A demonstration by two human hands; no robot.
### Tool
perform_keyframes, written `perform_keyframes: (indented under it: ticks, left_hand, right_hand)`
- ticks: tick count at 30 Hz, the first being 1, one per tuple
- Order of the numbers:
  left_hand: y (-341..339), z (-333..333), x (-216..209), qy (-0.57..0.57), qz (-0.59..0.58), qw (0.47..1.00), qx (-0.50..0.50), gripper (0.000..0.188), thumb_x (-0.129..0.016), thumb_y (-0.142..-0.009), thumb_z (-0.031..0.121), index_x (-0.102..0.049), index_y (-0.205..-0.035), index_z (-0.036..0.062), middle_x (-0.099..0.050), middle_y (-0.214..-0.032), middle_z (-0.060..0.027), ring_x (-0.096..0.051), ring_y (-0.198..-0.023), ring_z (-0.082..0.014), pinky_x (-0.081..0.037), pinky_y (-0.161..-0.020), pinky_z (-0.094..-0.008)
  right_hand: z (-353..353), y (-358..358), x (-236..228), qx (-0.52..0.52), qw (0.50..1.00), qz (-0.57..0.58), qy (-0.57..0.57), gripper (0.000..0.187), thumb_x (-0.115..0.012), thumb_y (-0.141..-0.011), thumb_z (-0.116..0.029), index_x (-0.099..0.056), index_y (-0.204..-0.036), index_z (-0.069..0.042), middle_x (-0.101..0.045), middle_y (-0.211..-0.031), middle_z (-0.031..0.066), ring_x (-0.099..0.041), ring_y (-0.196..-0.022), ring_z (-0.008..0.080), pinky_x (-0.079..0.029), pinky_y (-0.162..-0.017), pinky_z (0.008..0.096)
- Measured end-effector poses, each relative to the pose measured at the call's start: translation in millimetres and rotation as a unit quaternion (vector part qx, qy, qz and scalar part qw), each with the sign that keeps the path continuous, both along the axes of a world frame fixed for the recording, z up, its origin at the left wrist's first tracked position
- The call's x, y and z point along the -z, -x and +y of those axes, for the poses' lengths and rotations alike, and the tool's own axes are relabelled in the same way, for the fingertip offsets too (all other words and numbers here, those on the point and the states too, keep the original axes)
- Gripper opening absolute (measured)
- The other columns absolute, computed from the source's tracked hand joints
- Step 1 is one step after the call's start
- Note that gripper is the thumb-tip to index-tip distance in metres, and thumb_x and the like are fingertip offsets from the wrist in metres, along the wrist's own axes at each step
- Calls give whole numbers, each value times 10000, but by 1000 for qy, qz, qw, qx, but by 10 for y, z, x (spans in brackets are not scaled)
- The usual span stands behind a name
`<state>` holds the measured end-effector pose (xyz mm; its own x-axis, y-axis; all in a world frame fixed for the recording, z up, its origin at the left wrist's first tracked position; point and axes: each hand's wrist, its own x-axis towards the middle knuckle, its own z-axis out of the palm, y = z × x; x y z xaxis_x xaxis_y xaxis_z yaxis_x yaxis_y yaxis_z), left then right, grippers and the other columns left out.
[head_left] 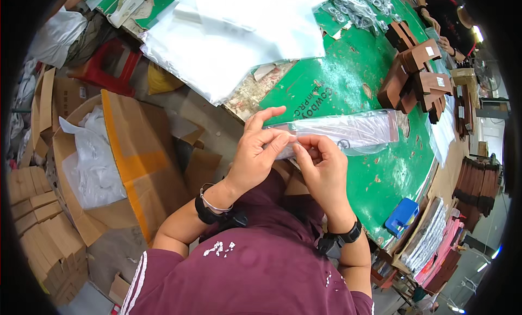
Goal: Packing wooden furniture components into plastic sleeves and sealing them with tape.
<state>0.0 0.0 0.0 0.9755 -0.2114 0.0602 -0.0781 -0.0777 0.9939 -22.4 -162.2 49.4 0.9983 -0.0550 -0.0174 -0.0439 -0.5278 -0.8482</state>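
Note:
In front of me on the green table [359,179] lies a long clear plastic bag [361,131] with a flat, pale, brown-edged thing inside. My left hand [258,152] pinches at the bag's near end with thumb and forefinger, another finger raised. Close beside it, my right hand [325,165] is closed in a pinch on the same end, its fingertips almost meeting the left ones. The exact edge between the fingers is partly hidden.
Clear plastic sheets [239,32] spread over the far left of the table. Brown boxes [416,78] are stacked far right, near another person's hand [447,45]. A blue dispenser [401,217] stands by the right edge. An open carton [133,163] holds plastic at left, near a red stool [111,65].

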Motion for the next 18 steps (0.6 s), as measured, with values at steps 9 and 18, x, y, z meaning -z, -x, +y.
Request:
perform_keyframes:
  ticks: [9,18]
  left_hand:
    - [21,21,0,-38,-106,994,6,217,-631,-935,206,-766,-1035,69,-548,-1390,-106,-424,-1313,-276,-307,-1106,-394]
    - [7,-103,57,82,-51,993,-61,152,-633,-927,118,-731,-959,6,-629,-1229,-150,-603,-1080,-261,-481,-898,-334]
  right_hand:
    - [161,-53,-9,4,990,-53,127,144,-693,-808,-81,-574,-854,-15,-617,-727,122,-625,-588,251,-503,-546,365]
    - [61,-46,29,2,986,-83,141,96,-658,-826,-41,-570,-851,-13,-635,-747,147,-647,-619,285,-518,-571,377]
